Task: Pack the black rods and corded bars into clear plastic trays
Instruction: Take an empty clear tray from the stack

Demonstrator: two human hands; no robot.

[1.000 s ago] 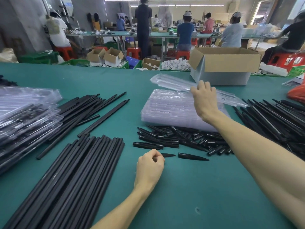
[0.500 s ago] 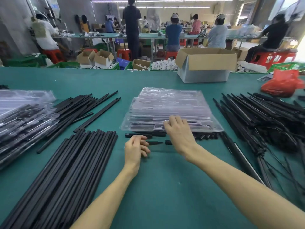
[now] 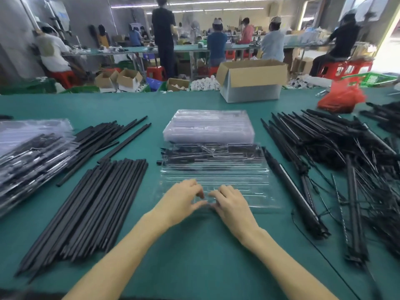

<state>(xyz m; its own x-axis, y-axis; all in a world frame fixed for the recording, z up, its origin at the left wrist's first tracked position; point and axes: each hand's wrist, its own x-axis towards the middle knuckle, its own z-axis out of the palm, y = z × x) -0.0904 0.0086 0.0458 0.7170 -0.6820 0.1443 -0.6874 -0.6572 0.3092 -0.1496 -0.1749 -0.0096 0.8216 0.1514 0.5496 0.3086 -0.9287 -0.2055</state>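
An empty clear plastic tray [image 3: 240, 180] lies flat on the green table [image 3: 194, 256] in front of me. My left hand [image 3: 181, 202] and my right hand [image 3: 230, 205] pinch its near edge, fingertips almost touching. Behind it sits a stack of clear trays [image 3: 208, 126], with small black pieces [image 3: 194, 153] showing through the tray's far part. Long black rods [image 3: 91, 204] lie in a neat pile at the left. Corded bars [image 3: 337, 152] are heaped at the right, one bar [image 3: 292, 191] lying close beside the tray.
Packed trays [image 3: 28, 156] are stacked at the far left. More rods [image 3: 108, 137] lie behind the left pile. An open cardboard box [image 3: 252, 81] and a red bag [image 3: 342, 98] stand at the table's far edge. People work at benches beyond.
My right hand lifted a clear tray off the stack and brought it down toward me. Both hands now hold its near edge; the left hand moved from the small black pieces onto the tray.
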